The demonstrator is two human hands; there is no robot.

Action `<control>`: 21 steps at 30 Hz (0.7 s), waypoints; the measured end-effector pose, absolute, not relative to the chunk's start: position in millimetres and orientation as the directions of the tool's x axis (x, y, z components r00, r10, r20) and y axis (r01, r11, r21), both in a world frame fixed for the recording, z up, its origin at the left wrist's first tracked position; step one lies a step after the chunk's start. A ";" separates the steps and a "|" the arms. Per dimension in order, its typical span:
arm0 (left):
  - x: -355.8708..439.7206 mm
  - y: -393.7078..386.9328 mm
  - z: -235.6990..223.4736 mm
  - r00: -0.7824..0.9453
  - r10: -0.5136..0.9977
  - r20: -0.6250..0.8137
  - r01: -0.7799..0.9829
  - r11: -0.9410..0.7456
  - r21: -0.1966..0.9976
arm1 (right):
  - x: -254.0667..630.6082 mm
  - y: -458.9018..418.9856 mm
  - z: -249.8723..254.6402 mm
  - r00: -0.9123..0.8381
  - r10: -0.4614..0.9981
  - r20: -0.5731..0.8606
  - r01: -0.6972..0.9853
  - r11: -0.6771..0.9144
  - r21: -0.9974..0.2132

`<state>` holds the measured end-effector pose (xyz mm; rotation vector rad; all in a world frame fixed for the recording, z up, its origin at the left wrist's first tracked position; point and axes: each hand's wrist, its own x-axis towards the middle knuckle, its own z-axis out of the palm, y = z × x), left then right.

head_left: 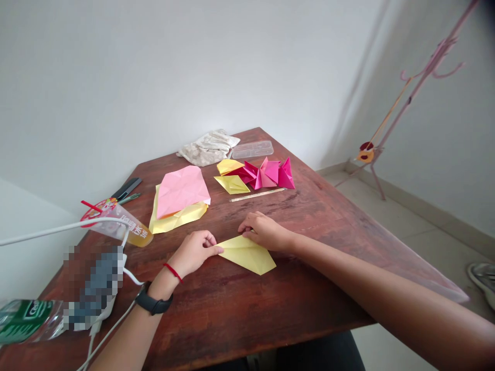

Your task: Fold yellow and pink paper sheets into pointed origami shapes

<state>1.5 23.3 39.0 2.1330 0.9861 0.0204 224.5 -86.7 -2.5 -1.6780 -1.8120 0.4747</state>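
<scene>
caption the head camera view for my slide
Left hand and right hand hold a folded yellow paper on a wooden table, pink origami pieces beyond.

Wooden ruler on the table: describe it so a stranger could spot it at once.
On the dark reddish-brown wooden table, find the cluster of folded pink paper pieces. Just below it lies the pale wooden ruler, slanting across bare wood: the only long, thin, straight thing among those paper shapes.
</scene>
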 end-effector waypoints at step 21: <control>11.3 5.8 36.9 0.648 0.700 -0.301 -0.093 0.464 0.881 | 196.4 -101.4 9.1 -0.101 0.993 -0.060 0.103 -0.049 -0.993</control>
